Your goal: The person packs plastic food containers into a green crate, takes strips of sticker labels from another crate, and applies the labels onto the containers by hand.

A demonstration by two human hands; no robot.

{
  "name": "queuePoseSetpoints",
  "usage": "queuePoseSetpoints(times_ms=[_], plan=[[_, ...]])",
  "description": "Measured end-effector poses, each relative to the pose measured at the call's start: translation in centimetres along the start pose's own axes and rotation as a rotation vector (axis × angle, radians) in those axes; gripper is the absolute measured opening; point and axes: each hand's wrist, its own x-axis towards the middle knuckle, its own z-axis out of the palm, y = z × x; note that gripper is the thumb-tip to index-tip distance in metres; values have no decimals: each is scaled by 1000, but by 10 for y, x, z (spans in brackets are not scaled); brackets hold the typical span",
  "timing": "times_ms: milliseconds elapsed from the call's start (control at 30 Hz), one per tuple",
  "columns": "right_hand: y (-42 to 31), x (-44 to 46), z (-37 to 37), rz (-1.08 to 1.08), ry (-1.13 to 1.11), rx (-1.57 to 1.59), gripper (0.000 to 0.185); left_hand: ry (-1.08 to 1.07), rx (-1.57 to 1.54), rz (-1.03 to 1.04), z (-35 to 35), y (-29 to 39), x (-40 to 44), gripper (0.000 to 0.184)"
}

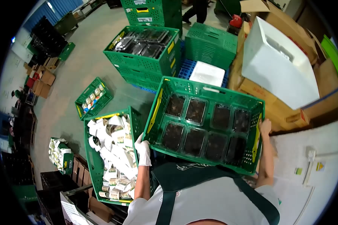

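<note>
A green plastic crate (210, 89) is held in front of my body, tilted a little. Inside lie several clear plastic boxes (195, 111) with dark contents that I cannot make out. My left hand (143, 151), in a white glove, grips the crate's left end near the front corner. At the opposite end, my bare right hand (265, 127) is closed round the rim by the yellow handle; its fingers are partly hidden behind the crate wall.
Left of me stands a green crate (90, 168) of label rolls and paper strips. Ahead are stacked green crates (142, 62), the top one filled with clear boxes. A smaller crate (108, 96) sits on the floor. White foam box (259, 75) and cardboard are at right.
</note>
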Motion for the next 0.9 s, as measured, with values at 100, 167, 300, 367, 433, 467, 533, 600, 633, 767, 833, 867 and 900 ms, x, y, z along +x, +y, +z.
queuePoseSetpoints(times_ms=[100, 167, 300, 367, 433, 467, 533, 600, 633, 767, 833, 867, 900], plan=[[-20, 51, 41, -15, -51, -4, 31, 57, 116, 77, 36, 19, 43, 54], [-40, 68, 46, 45, -142, 7, 31, 39, 151, 14, 58, 41, 64, 52], [-40, 75, 88, -8, -217, 220, 29, 36, 378, 145, 99, 57, 123, 47], [-51, 70, 89, 48, -254, 277, 30, 24, 439, 112, 120, 69, 147, 45], [-56, 67, 95, 64, -201, 336, 26, -18, 466, 161, 142, 70, 174, 45], [-33, 67, 132, 80, -163, 339, 25, -39, 465, 147, 155, 74, 185, 44], [-35, 66, 146, 114, -159, 305, 27, -90, 513, 141, 175, 71, 213, 47], [-60, 61, 123, 172, -205, 225, 34, -135, 503, 91, 199, 77, 239, 50], [-63, 59, 128, 187, -209, 219, 34, -158, 472, 73, 209, 74, 253, 50], [-68, 37, 161, 287, -62, 237, 39, -171, 460, 114, 245, 52, 314, 46], [-93, 29, 151, 346, -170, 152, 36, -209, 449, 80, 256, 47, 330, 46], [-87, 23, 175, 428, -180, 94, 37, -234, 363, 136, 261, 26, 346, 46], [-81, 14, 202, 506, -192, 37, 39, -252, 276, 188, 263, 5, 356, 46]])
